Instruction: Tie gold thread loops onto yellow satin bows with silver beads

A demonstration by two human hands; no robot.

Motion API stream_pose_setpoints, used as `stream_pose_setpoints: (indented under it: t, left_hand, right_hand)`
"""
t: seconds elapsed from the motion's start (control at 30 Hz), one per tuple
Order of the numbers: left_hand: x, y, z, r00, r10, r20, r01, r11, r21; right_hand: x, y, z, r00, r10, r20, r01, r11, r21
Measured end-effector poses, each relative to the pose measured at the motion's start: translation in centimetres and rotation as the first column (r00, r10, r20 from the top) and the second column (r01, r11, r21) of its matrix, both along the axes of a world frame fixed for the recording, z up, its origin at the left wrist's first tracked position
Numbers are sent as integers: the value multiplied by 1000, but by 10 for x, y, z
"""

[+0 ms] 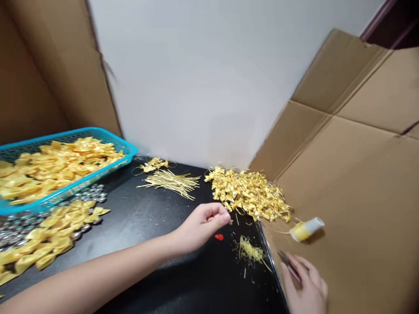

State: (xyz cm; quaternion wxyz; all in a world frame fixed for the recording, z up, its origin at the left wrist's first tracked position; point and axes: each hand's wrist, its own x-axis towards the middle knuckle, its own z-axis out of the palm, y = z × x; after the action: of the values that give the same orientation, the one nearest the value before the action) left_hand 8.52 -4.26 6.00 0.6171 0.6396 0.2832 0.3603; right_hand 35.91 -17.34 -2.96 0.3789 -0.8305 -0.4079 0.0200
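Over the middle of the black table, my left hand [204, 226] is closed in a pinch. Something tiny shows at its fingertips, too small to name. My right hand [307, 285], at the lower right, is wrapped round thread snips [288, 265] whose dark blades point up and left; the fingers partly cover them. Between the hands lies a small heap of yellow thread clippings [250, 249], with a red spot [219, 237] to its left. Beyond my left hand is a pile of small gold bows [248, 192]. A bundle of gold cord pieces [172, 182] lies to its left.
A blue plastic basket [131, 149] of yellow ribbon bows stands at the left. In front of it are silver beads [19, 229] and more yellow bows [59, 231]. A spool of yellow thread [306, 229] rests on cardboard [360, 196] at the right. A pale wall [196, 78] rises behind.
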Motion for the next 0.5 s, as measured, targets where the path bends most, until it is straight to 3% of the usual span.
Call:
stream_pose_setpoints:
  t: [0.03,0.07,0.1,0.13,0.17,0.23,0.33,0.43,0.5]
  left_hand:
    - [-5,-2,0,1000,-7,1,7,999,34]
    - [-10,-6,0,1000,-30,-3,30,998,59]
    - [-14,-11,-1,997,-74,-13,74,994,80]
    - [-19,-16,-3,991,-131,-27,133,986,101]
    - [-24,-21,-7,980,-197,-40,200,971,132]
    - [-36,-31,-15,965,-246,-94,263,923,280]
    - [-56,-41,-31,974,-175,-144,224,847,483]
    - [-75,-45,-41,982,-81,-170,164,812,561]
    - [-84,-45,-42,982,-37,-185,139,807,574]
  right_hand:
    - [-24,8,6,950,157,-271,-157,987,22]
    - [-52,16,11,775,311,-550,-318,944,86]
    - [-81,24,15,499,365,-786,-448,885,127]
    - [-111,31,17,219,326,-920,-541,825,163]
    - [-138,37,18,-4,264,-964,-574,789,218]
    - [-181,47,20,-264,231,-937,-485,807,336]
    - [-218,62,26,-392,150,-908,-388,867,311]
    - [-236,79,36,-393,14,-919,-339,927,159]
    - [-244,88,40,-397,-11,-918,-312,942,124]
